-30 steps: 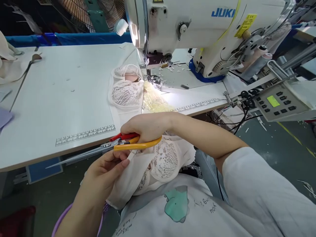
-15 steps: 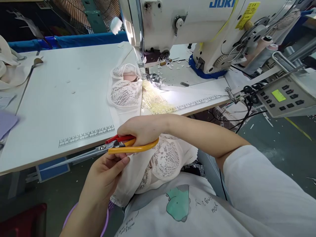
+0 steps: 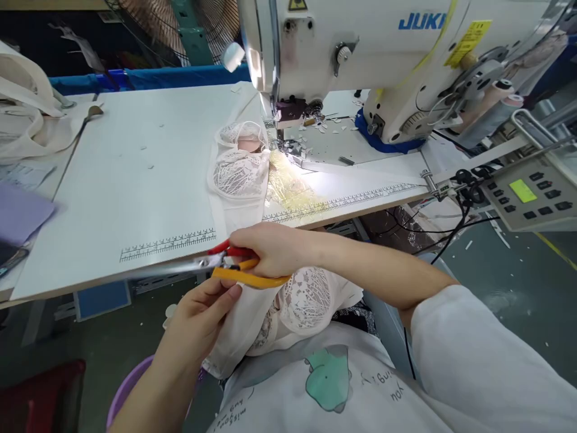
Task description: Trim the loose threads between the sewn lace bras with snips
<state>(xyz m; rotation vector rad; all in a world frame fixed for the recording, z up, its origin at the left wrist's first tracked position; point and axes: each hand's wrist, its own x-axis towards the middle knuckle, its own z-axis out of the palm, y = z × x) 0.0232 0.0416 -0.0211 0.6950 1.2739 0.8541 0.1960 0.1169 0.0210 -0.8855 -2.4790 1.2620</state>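
My right hand (image 3: 269,248) is closed round the red and yellow handles of a pair of long scissors (image 3: 211,262), whose blades point left along the table's front edge. Just below it, my left hand (image 3: 202,313) pinches the edge of a pale lace garment (image 3: 288,300) that lies in my lap. A second lace piece (image 3: 238,165) lies on the white table (image 3: 135,180) beside the needle of the white sewing machine (image 3: 360,54).
A lamp lights the table by the needle. A control panel (image 3: 527,192) with a green screen hangs at the right, with cables beneath. Pale fabric (image 3: 27,120) is piled at the table's far left. A purple tub (image 3: 130,391) stands by my left forearm.
The view has shifted, so the table sits lower and further right in the picture. The scissors now lie level with the table's front edge. Both hands keep their hold.
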